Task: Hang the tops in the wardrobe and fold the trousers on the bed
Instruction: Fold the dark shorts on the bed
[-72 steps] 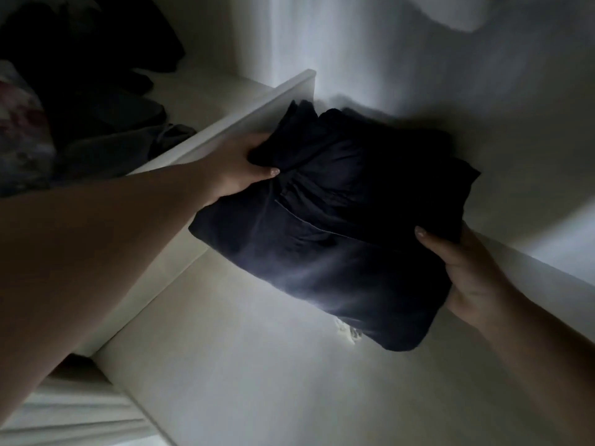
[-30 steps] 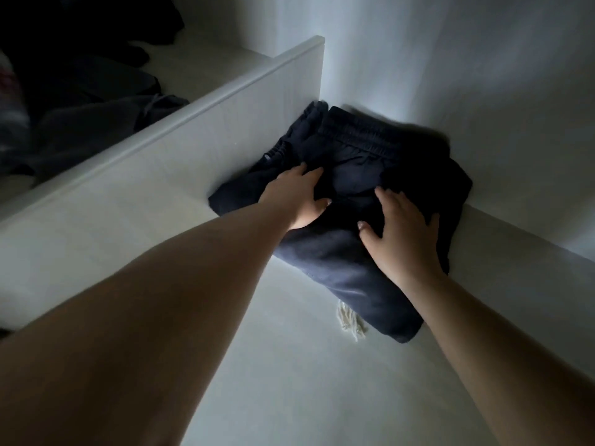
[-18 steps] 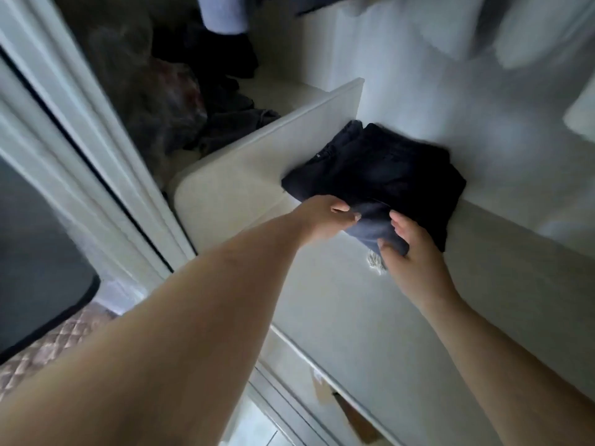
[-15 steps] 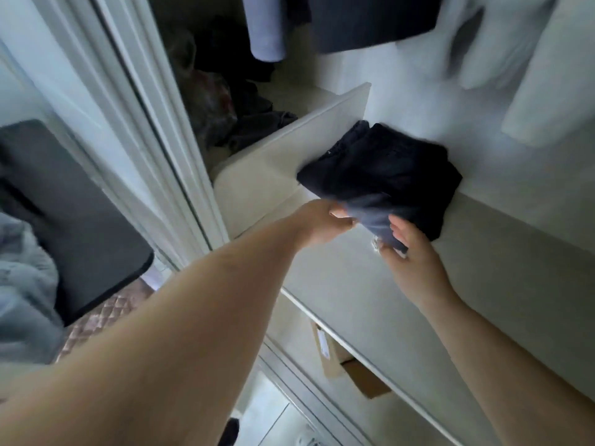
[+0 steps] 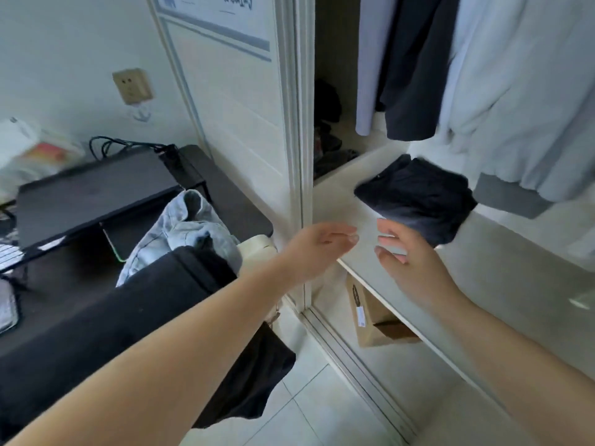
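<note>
Half-hidden box (image 5: 375, 320) under wardrobe shelf (image 5: 483, 272)

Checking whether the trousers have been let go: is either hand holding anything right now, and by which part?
Nothing is held. The left hand and right hand are open, clear of the folded trousers on the shelf.

A black worktop (image 5: 225, 194) stands at the left, carrying a black riser (image 5: 93, 194) with cables (image 5: 128, 144) behind it. A wall socket (image 5: 132, 86) sits above. Below, a cardboard box (image 5: 376, 323) rests near the white floor tiles (image 5: 309, 413).
</note>
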